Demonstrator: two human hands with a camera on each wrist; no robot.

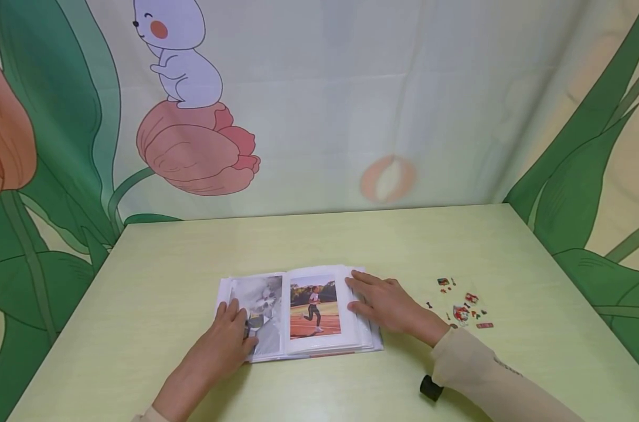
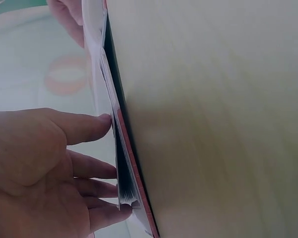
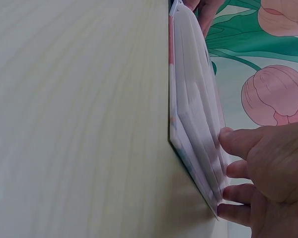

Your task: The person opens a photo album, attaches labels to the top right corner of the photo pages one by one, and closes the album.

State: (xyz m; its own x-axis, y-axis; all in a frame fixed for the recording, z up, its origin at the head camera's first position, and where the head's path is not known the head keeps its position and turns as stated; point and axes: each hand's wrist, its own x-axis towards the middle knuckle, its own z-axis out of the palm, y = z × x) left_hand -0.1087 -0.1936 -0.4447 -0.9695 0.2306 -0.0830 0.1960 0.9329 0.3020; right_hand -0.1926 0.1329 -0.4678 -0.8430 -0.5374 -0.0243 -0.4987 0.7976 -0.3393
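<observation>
A photo album [image 1: 353, 331] lies spread on the table. On its right page a colour photo [image 1: 314, 308] shows a person running on a track; the left page bears a grey photo [image 1: 264, 293]. My left hand [image 1: 219, 337] rests on the outer part of the left page, fingertips over the grey photo. At the outer margin of the right page lies my right hand [image 1: 388, 302], fingers extended. From the right wrist, the album's stacked pages [image 3: 193, 99] fan slightly above the cover, with thumb and fingertips along their edge. The left wrist view has the left fingers spread along the pages [image 2: 121, 168].
Small colourful stickers [image 1: 461, 315] lie on the table right of the right hand. A small black object [image 1: 431, 388] sits by the right sleeve. Behind the pale table [image 1: 156, 269] hangs a curtain [image 1: 319, 117] printed with tulips and a white animal.
</observation>
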